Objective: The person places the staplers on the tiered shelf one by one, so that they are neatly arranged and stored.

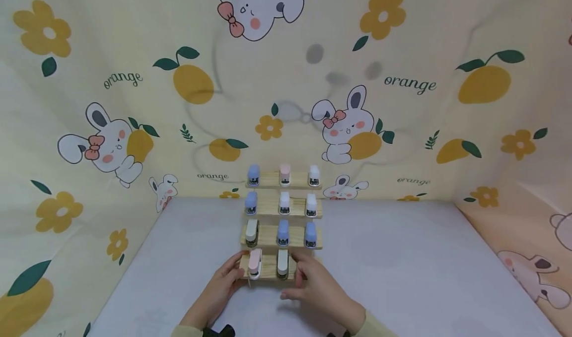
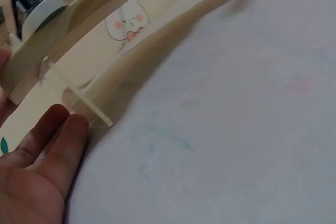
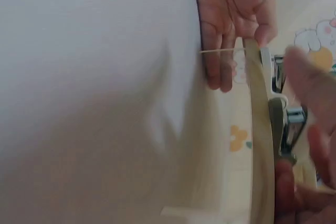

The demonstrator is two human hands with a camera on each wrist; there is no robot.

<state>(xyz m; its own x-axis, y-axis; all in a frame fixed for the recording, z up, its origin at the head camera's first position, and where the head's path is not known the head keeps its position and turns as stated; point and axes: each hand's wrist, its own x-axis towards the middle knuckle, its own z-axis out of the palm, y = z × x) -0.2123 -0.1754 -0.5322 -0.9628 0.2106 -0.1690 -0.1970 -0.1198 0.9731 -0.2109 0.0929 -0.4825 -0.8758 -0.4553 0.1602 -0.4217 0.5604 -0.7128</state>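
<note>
A tiered wooden display rack [image 1: 263, 208] carries small staplers in rows of blue, white, pink and grey. My left hand [image 1: 222, 288] grips the left end of the lowest shelf [image 1: 268, 267], beside a pink stapler [image 1: 254, 263]. In the left wrist view, two fingers of that hand extend below the shelf near a thin pale stick [image 2: 79, 94]. My right hand [image 1: 315, 285] is at the shelf's right end, just right of a grey stapler [image 1: 282, 263]. Its thumb stands apart, and fingers [image 3: 285, 190] touch the shelf. Nothing shows in its grasp; the hand covers that end.
A pale tabletop [image 1: 393, 257] spreads around the rack. Behind and beside it hangs a cream cloth [image 1: 286, 79] printed with rabbits, oranges and flowers. Higher shelves with more staplers, such as a blue one [image 1: 310, 234], rise just beyond my hands.
</note>
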